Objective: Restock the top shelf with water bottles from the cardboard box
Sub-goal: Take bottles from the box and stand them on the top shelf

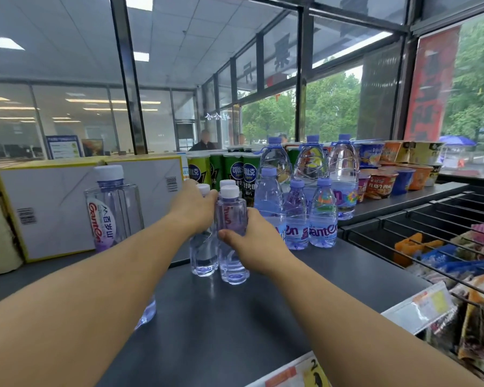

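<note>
Looks like the bottles get set down in pairs so they line up in a tidy block. The left hand [194, 205] is wrapped around the neck of one small water bottle [203, 247], and the right hand [245, 238] grips the body of the bottle next to it [232, 233], pressing the two together, both standing upright on the dark top shelf [235, 317]. The purple-capped bottles [308, 219] already stand just beside them on the right, so I'd guess this pair extends that row. No open cardboard box that I can see, just white cartons [67, 208] on the left.

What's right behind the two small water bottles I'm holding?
Behind them, a third white cap shows, then green chip cans. The third bottle's body is hidden by the held bottles and the left hand.
</note>
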`<state>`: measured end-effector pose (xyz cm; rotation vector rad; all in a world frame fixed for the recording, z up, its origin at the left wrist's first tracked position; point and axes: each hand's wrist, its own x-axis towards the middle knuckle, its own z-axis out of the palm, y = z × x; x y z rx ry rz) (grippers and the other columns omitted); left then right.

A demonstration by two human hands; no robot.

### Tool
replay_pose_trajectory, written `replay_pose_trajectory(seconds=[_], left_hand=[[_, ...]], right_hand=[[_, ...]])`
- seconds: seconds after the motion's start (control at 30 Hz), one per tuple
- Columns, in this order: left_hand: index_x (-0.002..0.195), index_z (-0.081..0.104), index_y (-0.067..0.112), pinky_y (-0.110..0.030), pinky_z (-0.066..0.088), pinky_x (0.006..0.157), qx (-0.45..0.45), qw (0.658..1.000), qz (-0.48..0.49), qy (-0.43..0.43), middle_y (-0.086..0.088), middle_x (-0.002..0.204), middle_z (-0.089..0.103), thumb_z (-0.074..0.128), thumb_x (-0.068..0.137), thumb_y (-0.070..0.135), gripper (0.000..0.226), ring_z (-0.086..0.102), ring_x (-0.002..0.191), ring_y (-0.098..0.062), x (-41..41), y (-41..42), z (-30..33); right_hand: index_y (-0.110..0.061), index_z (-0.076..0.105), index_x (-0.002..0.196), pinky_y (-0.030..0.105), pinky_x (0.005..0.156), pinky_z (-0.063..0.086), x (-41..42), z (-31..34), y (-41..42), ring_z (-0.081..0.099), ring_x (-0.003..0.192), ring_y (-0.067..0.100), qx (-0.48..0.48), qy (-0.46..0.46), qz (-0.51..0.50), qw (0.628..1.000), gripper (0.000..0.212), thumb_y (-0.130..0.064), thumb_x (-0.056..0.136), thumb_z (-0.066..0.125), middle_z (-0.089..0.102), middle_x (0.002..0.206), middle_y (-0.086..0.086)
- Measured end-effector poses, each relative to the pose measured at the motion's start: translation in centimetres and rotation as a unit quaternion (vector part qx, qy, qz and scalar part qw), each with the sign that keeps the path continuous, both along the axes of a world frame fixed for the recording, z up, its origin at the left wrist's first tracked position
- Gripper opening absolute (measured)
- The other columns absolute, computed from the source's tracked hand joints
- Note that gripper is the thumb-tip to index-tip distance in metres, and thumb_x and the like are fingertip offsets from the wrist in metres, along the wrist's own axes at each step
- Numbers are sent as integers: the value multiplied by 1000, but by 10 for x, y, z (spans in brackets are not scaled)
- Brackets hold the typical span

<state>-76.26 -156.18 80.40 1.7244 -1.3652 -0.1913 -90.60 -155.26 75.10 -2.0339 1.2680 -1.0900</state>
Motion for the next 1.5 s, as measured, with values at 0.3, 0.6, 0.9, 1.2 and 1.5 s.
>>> replay_pose_trajectory(seconds=[0.3, 0.6, 0.9, 1.2, 1.5], left_hand=[[137, 39, 9, -39, 38, 79, 29, 987, 151, -49, -18, 134, 54, 46, 102, 36, 45, 54, 116, -39, 25, 12, 2], [147, 31, 8, -47, 40, 103, -17, 989, 118, 81, -16, 147, 40, 38, 103, 40, 55, 47, 126, -38, 13, 16, -4], [140, 31, 6, -39, 36, 92, -78, 969, 158, 175, -15, 142, 38, 35, 106, 27, 40, 45, 124, -35, 3, 34, -5], [134, 35, 6, -42, 37, 95, -85, 968, 139, 191, -16, 139, 40, 31, 107, 29, 35, 46, 123, -34, 1, 36, -5], [134, 27, 18, -50, 37, 102, -57, 988, 90, 115, -9, 137, 28, 63, 86, 55, 71, 38, 125, -35, -2, 28, -26]], right_hand=[[-12, 41, 128, 38, 93, 44, 42, -7, 16, 52, 113, 27, -11, -15, -27, 999, 66, -50, 84, 72, 47, 127, 8], [-11, 44, 117, 38, 77, 41, 43, -14, 18, 57, 108, 33, 0, 89, -55, 994, 60, -54, 83, 70, 55, 120, 10], [-6, 38, 124, 35, 80, 44, 68, -11, 19, 58, 114, 36, -28, 100, -71, 992, 62, -45, 88, 69, 51, 129, 16], [-8, 39, 122, 39, 78, 46, 64, -18, 10, 60, 110, 36, -43, 111, -103, 988, 68, -56, 83, 68, 56, 123, 13], [-12, 40, 128, 46, 83, 48, 54, -28, 3, 58, 110, 38, -51, 133, -109, 984, 66, -53, 84, 69, 44, 126, 10]])
